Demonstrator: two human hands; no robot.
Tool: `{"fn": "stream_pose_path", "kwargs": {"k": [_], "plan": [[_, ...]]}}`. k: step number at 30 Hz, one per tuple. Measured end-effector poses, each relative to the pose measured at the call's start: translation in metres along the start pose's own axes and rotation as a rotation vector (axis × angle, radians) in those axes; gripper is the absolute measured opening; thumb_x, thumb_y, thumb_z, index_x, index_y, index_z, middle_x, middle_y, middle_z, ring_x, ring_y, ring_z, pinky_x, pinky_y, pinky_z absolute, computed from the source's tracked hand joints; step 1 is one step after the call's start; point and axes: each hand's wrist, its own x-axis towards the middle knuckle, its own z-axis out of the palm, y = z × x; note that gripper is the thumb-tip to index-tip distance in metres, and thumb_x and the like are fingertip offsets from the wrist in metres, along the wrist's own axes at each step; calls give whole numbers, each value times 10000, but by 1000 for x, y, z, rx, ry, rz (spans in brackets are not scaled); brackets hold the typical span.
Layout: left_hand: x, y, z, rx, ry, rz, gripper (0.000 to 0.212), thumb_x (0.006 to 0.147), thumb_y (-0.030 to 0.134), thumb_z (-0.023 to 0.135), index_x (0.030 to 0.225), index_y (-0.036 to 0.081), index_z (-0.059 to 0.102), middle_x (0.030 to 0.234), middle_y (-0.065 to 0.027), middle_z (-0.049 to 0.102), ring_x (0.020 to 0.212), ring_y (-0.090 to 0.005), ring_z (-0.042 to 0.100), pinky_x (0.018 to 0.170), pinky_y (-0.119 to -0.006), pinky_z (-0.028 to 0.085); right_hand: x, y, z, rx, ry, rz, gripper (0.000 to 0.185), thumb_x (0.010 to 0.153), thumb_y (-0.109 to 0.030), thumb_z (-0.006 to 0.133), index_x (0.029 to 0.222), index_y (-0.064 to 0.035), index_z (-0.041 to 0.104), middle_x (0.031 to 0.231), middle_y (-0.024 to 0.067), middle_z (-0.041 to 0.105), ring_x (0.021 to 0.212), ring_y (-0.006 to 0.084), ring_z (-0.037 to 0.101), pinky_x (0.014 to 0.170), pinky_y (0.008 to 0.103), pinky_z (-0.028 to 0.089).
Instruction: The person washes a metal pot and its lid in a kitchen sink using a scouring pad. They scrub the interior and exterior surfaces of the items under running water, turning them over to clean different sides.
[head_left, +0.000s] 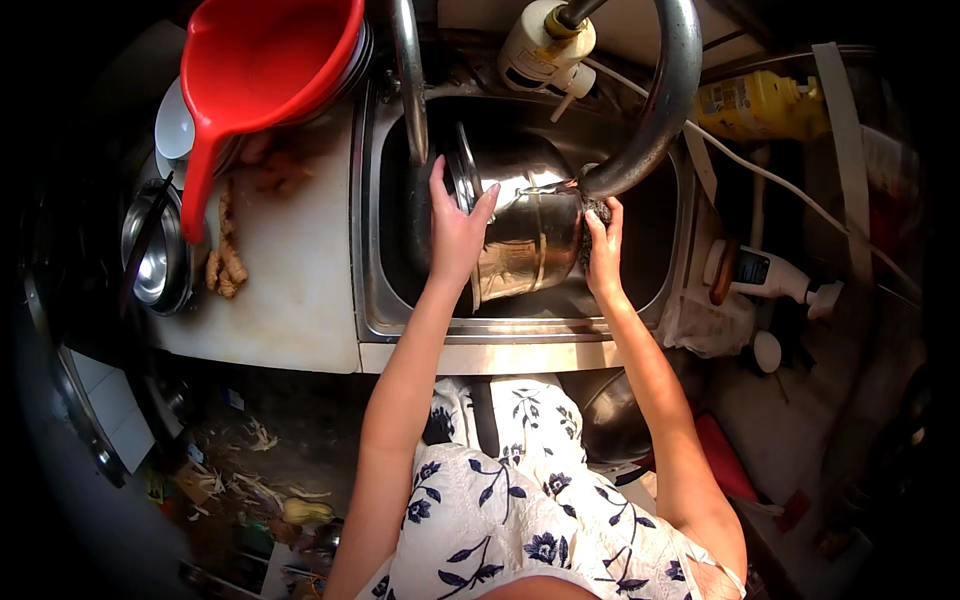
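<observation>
A shiny stainless steel pot (525, 240) lies on its side in the steel sink (495, 328), its rim to the left and its base to the right. My left hand (459, 236) grips the pot at its rim, with thumb and fingers spread around the edge. In my right hand (604, 255) is a dark scouring pad (597, 211), pressed to the pot's base. Part of the pad is hidden behind my fingers and the curved metal pipe (675, 97). The pot's inside cannot be seen.
A straight metal spout (409, 82) hangs over the sink's left side. A red plastic dipper (270, 60) sits on stacked bowls to the left, near ginger root (226, 255) and metal bowls (154, 259). Bottles (757, 105) and a white cable (780, 184) lie right.
</observation>
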Motion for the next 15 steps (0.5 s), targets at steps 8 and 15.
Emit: {"fn": "stream_pose_path", "kwargs": {"k": [8,15], "plan": [[20,-16,17,571,38,88,618,723,138,592,1208,-74,274,951,-236,547,860,-266,552,750,-320,416,-32,-14,46,-891,-254,-812,321,686,-135,617,996,-130,530,1230,162,313,1110,343,343,925,419,292],[18,-11,15,395,-180,-16,579,715,75,563,1215,-46,297,872,-133,575,693,-148,529,651,-268,429,40,7,3,-626,-105,-213,298,804,-210,488,1089,-131,451,1128,182,379,999,351,443,846,373,376]]}}
